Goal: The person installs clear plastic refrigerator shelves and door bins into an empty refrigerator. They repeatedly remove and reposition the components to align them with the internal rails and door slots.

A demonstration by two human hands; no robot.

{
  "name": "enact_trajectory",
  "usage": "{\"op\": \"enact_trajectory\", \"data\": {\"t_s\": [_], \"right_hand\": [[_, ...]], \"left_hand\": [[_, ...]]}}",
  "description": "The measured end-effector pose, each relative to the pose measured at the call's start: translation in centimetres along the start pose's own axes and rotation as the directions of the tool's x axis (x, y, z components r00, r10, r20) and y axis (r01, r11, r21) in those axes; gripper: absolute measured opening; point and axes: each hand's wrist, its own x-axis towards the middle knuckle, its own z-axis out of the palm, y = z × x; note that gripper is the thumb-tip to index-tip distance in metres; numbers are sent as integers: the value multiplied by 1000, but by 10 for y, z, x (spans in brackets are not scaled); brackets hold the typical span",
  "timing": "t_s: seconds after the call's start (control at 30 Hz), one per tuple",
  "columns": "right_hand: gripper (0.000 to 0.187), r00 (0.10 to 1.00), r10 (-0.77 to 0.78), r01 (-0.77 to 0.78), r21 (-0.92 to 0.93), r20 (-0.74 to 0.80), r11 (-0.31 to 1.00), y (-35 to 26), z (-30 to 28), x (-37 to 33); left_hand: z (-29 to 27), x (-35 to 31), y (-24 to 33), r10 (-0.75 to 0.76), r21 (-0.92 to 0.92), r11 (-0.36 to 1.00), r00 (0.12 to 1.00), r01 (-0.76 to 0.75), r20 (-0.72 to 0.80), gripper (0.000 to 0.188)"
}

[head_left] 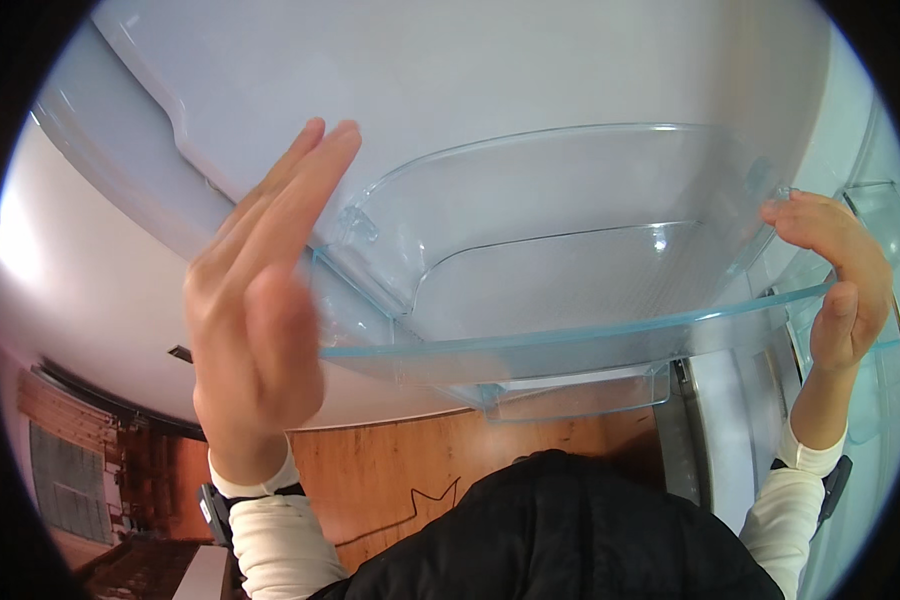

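A clear plastic fridge door bin [570,265] with pale blue edges spans the middle of the view, its open top facing me. Beside its left end is my left hand [260,290], fingers stretched straight and together, the thumb blurred. Whether that palm presses on the bin, I cannot tell. Around the right end curls my right hand [845,265], its fingertips at the far corner and its thumb by the near rim. Behind the bin rises the white inner panel [490,70] of the door.
Below the bin, another clear shelf [580,398] shows. More clear bins [875,400] stand at the right edge. On the wooden floor [370,470] lies a dark cord [410,512]. Dark wooden furniture [120,470] is at the lower left.
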Motion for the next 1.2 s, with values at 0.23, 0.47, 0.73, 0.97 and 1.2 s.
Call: {"op": "enact_trajectory", "data": {"t_s": [0.23, 0.47, 0.73, 0.97, 1.2], "right_hand": [[38, 998, -58, 58, 23, -22, 998, 18, 26, -9], [33, 998, -3, -1, 64, 62, 998, 8, 14, 11], [25, 997, 77, -70, -208, 26, 976, -65, 31, 35], [29, 996, -4, 23, -197, 94, 980, -89, 67, 68], [26, 997, -47, 59, -236, 60, 970, -101, 78, 57]], "left_hand": [[13, 3, 2, -91, 230, 973, 891, -15, 444, 49], [6, 6, -6, -75, 76, 996, 937, 52, 342, 45], [-8, -23, -5, 9, 234, 972, 998, -22, 57, 35], [0, -55, -23, 78, 364, 931, 990, -29, -121, 45], [-17, -57, -24, 62, 281, 958, 998, -64, 17, 41]]}}
